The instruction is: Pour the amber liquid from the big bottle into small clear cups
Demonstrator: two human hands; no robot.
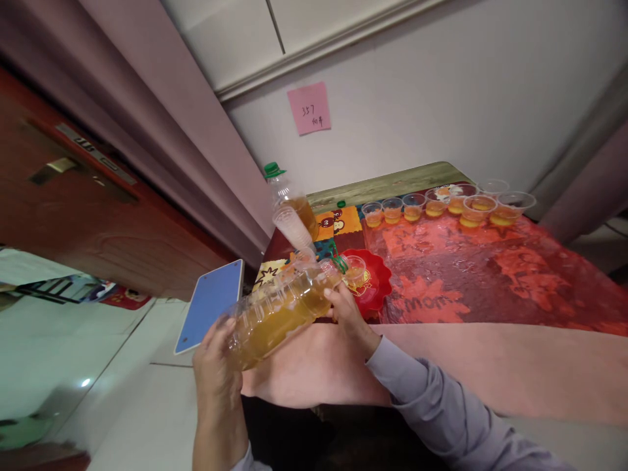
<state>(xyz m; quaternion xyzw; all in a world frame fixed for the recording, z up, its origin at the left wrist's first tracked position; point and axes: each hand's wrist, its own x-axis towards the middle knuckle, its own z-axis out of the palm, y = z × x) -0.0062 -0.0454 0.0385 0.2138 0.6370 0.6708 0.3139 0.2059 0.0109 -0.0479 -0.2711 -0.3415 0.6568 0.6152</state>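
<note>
On a rectangular red patterned table point(520, 261), a round clear plastic cup point(354, 271) stands in a scalloped red plastic plate point(381, 285), left of and before round clear plastic tumblers point(415, 209).

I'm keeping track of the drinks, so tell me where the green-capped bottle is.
In the head view, the green-capped bottle stands near the table's far left corner, just behind the stacked plastic cups.

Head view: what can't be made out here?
Head view: part of the standing bottle's lower body, behind the cup stack.
Head view: left hand's palm, turned against the held bottle.
Head view: any flow at its mouth, too blurred.
Head view: right sleeve's far end, cut off by the bottom edge.
</note>
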